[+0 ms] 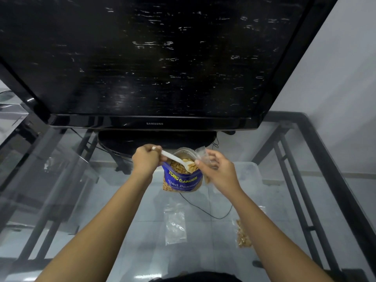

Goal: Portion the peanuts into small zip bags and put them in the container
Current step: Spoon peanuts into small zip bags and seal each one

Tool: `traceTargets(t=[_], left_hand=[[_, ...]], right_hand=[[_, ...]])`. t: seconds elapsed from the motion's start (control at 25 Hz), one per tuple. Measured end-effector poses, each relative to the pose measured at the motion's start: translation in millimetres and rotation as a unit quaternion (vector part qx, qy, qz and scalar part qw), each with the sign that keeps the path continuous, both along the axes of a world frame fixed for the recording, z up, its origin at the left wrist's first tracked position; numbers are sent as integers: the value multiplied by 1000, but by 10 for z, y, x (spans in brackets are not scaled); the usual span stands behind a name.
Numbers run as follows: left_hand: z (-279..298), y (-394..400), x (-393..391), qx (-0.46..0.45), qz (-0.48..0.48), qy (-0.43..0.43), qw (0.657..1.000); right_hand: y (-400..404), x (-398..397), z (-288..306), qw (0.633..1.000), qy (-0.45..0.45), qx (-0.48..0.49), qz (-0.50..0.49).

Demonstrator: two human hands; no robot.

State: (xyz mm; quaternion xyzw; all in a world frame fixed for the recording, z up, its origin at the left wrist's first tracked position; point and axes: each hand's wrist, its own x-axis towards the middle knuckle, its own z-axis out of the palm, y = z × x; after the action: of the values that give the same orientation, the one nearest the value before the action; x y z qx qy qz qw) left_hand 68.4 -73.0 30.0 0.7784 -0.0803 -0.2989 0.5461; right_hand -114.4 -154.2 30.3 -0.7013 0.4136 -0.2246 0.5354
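Note:
A blue peanut bag (pixel 183 178) stands open on the glass table (pixel 142 231), full of peanuts. My left hand (pixel 145 159) grips the handle of a white plastic spoon (pixel 177 159), whose bowl carries peanuts above the bag's mouth. My right hand (pixel 216 167) pinches a small clear zip bag (pixel 203 157) beside the spoon's tip; some peanuts show inside it below the hand. An empty-looking clear zip bag (pixel 175 224) lies flat nearer to me. A zip bag with peanuts (pixel 243 234) lies at the right, partly hidden by my right forearm.
A large black Samsung television (pixel 154 58) on a round base (pixel 156 141) stands just behind the peanut bag. A clear plastic container (pixel 247 176) sits right of the bag. A black cable (pixel 205 210) runs beneath the glass. Black table frame bars (pixel 317 159) lie at right.

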Motion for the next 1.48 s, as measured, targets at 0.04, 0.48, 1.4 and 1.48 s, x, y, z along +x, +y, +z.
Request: traceTargets(t=[0.04,0.48,1.4,1.48], left_hand=[[-21,3,28,-7,8,24,1000],[-10,128,384,-35,96,82,991],[678,216,191,-136,-119,-261,948],[387,237,150,-70,-121,-212,967]], right_hand=[[-1,-10,-4,1000,0,-1,2],[-59,-35,13,974,119,-191,29],[33,-15,36,993,-86,77,-35],[34,-91,-12,993,-79,79,-40]])
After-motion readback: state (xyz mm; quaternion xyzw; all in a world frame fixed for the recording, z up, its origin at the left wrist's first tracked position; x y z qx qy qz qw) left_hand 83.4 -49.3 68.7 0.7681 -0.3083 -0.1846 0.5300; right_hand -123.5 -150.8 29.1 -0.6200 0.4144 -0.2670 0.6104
